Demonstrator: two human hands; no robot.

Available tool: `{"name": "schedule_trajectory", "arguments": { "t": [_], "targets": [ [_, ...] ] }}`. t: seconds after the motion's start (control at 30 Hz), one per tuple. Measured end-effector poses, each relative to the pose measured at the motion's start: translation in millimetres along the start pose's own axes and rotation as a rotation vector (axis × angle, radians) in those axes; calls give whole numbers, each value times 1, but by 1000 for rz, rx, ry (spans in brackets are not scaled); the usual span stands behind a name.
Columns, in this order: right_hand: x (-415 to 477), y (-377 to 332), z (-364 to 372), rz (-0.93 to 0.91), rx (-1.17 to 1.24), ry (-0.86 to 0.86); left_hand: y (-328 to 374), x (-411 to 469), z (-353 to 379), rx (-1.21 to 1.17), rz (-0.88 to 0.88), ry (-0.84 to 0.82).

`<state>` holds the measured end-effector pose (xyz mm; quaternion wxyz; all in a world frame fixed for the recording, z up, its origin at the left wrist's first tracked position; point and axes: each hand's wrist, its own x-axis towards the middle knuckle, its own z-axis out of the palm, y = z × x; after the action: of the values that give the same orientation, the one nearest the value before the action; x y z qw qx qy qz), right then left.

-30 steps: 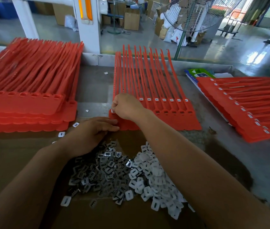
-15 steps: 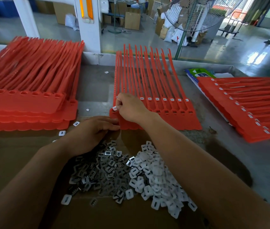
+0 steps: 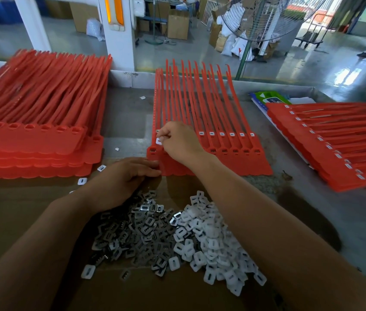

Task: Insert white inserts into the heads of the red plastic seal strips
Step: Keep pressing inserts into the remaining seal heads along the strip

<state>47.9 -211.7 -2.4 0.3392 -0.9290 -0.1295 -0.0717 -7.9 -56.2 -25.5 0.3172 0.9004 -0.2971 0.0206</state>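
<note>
— Handling of the red seal strips (image 3: 211, 122), the largest thing concerned: how is it judged?

— The joined sheet lies in the middle of the table (image 3: 128, 113). It is judged light but floppy. The long tails are seen to bend and curl at their far tips, while the band of heads at the near edge looks stiffer. It is best steadied at that band, not by the tails.

— And the pile of white inserts (image 3: 211, 239)?

— It is heaped on the cardboard (image 3: 9, 209) just in front of the sheet, beside a darker heap of metal clips (image 3: 137, 225). The pieces are judged very light, hard and smooth, and easily scattered. A few lie strayed toward the left stack (image 3: 31, 140).

— The single piece being placed?

— One white insert (image 3: 158, 140) is pinched between thumb and fingertips of the right hand (image 3: 179, 142). It is held at the leftmost strips of the sheet, just beyond an empty head (image 3: 152, 149). A grip at the rim is thought necessary so that the piece is kept square to its socket. Slipping or tilting is the likely fault.

— How are the hands posed?

— The right forearm is reached across the pile, with the wrist bent and the fingers curled round the insert. The left hand (image 3: 121, 178) is laid palm down at the sheet's near-left corner. Its fingers are fairly straight and pressed against the red edge, and nothing is seen to be held in it.
</note>
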Motion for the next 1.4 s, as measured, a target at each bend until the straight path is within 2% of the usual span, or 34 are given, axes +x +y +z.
{"name": "schedule_trajectory", "arguments": {
  "t": [0.33,0.73,1.07,1.27,1.4],
  "targets": [
    [5,2,19,34,-129,-153,1,-1,0,-3,7,-9],
    [5,0,11,66,-33,-145,0,-1,1,4,10,6],
    [14,1,15,226,26,-60,0,-1,1,6,5,15],
    [28,-4,13,335,-62,-177,1,-2,1,5,-4,12],
    [27,-4,12,374,44,-140,1,0,1,8,-14,20]
  ]
}}
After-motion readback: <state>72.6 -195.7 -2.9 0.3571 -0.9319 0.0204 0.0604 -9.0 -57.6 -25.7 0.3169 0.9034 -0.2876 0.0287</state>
